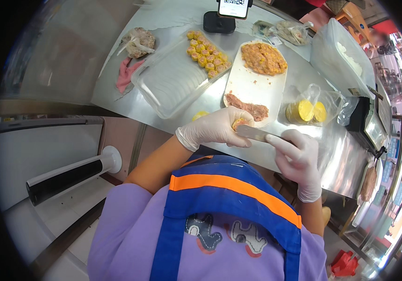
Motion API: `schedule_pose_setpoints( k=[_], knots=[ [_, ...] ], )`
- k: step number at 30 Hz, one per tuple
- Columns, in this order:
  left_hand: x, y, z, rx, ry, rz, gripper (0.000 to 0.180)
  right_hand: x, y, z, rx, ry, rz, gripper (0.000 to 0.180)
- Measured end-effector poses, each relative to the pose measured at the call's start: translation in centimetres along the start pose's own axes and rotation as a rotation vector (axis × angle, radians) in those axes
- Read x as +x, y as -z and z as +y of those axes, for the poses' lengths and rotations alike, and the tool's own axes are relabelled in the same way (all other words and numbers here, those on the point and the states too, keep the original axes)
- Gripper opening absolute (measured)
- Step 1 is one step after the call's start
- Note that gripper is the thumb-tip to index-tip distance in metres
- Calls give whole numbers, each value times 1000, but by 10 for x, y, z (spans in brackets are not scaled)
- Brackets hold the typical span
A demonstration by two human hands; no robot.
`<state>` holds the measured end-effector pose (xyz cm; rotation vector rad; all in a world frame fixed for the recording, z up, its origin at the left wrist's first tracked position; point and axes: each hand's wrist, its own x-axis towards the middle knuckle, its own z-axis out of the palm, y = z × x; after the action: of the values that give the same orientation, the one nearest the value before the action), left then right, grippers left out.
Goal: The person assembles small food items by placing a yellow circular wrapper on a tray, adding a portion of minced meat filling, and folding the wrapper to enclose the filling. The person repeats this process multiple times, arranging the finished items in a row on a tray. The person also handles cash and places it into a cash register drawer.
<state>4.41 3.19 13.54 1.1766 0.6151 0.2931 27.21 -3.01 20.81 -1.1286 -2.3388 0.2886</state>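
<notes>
Roughly a dozen finished yellow dumplings (207, 55) sit in rows at the far corner of a clear plastic tray (173, 84), well beyond the fingers, and most of that tray is bare, so by the look of it the work is in an early-to-middle stretch. One more dumpling (239, 123) is in the making: the left hand (217, 129), gloved in white, has its fingers curled and pinching round the half-formed piece, its open top facing the right hand. The right hand (299, 161), also gloved, has its fingers pressed together round the handle of a flat metal spatula (256, 134), whose blade tip touches the dumpling's top. Just beyond the fingers lies a white cutting board (252, 89) carrying a large mound of orange filling (263, 58) at its far end and a smaller pink smear of meat (248, 108) at its near end. To the right of the fingers, a plastic bag of yellow wrappers (311, 111) rests on the steel bench (341, 159). Plenty of filling and wrappers are left, so a good deal likely remains
</notes>
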Motion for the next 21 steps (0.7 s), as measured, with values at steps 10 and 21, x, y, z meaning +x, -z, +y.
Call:
schedule_pose_setpoints(
  k=[10,21],
  knots=[
    [1,-21,24,-219,-196,279,24,-12,-17,-1,325,-341,134,42],
    [4,-15,7,-29,-408,430,17,-35,-5,7,706,-562,221,36]
  ],
)
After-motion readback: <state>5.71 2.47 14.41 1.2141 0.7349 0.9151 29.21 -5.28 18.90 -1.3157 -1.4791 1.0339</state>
